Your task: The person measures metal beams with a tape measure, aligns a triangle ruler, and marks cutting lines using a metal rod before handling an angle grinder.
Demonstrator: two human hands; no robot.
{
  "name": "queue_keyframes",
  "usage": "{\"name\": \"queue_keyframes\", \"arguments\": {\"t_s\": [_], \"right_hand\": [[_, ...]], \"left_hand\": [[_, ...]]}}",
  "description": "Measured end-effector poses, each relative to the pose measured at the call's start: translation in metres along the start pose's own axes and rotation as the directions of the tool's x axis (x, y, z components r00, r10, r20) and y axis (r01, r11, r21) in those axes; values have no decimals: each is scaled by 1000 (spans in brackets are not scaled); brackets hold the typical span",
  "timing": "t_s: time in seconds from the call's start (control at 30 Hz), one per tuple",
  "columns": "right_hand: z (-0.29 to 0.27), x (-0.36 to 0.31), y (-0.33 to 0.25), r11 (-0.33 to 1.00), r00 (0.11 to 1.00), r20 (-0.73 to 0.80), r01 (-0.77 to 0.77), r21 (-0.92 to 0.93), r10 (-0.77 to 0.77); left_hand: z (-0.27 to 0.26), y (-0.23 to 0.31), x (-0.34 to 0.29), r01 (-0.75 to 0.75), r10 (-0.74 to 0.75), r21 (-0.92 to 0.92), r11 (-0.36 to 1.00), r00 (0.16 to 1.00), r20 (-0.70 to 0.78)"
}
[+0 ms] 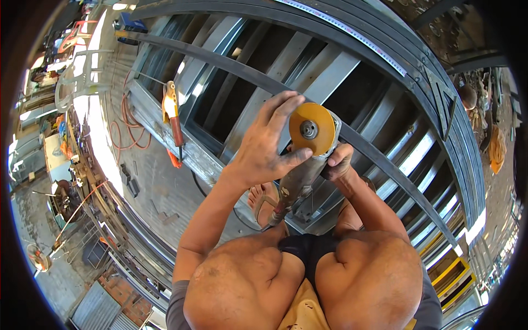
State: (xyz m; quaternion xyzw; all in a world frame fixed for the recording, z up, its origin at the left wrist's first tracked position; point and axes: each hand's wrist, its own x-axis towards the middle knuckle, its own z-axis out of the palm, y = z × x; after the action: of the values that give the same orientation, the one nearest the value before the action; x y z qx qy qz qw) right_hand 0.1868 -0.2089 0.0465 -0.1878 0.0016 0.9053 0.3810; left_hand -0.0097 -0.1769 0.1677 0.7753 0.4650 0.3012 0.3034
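An angle grinder (297,187) with a yellow disc (325,125) is held upright between my knees, its disc end toward the far side. My right hand (339,163) is closed around the grinder's head, just right of the disc. My left hand (257,144) is open at the disc's left side. Its fingers reach to the upper left edge and its thumb lies by the lower edge; whether they press on the disc I cannot tell. Behind the grinder a long dark steel bar (236,67) runs diagonally across a metal frame (250,113).
A welding electrode holder (175,127) lies at the frame's left edge, near an orange cable (132,132). A measuring tape (352,36) stretches along dark steel tubes (459,159) at the far right. A triangular metal square (441,104) rests there. Small metal offcuts (130,181) lie on the left floor.
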Motion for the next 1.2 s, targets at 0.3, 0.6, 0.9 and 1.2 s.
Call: {"name": "queue_keyframes", "arguments": {"t_s": [0.3, 0.6, 0.9, 1.2], "right_hand": [[7, -2, -6, 999, 1000, -5, 16, -28, -16], [-10, -11, -7, 989, 994, -52, 87, -121, -94], [-12, -9, -7, 966, 974, -157, 127, -224, -165], [9, 14, 6, 956, 973, -198, 59, -288, -119]], "left_hand": [[11, 0, 13, -77, 69, 77, 994, 993, 94], [43, -14, -22, 47, -61, -163, 985, 995, -81], [61, -8, -159, 607, -479, -472, 639, 795, 373], [77, -37, -248, 753, -605, -354, 554, 657, 450]]}}
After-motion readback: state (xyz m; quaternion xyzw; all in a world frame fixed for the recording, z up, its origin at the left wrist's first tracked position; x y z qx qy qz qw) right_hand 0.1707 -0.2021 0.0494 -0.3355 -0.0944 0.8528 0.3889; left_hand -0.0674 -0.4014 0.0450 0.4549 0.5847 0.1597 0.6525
